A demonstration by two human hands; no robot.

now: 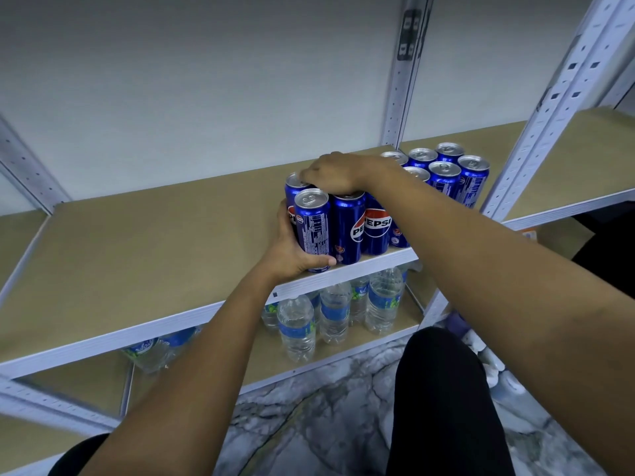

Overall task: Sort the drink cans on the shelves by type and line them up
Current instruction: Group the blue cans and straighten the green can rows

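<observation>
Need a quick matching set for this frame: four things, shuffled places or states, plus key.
Things:
1. left hand
2. right hand
3. water bottles
4. rear can group

Places or states:
A. on the lower shelf
B. on top of the front cans
C. wrapped round the side of a front can
D. standing untouched near the right upright

Pairs: 1-C, 2-B, 3-A, 4-D

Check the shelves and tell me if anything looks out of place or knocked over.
One bottle on the lower shelf, far left, lies on its side while the others stand upright. The cans all stand upright, same blue type. No spill or damage shows.
</observation>
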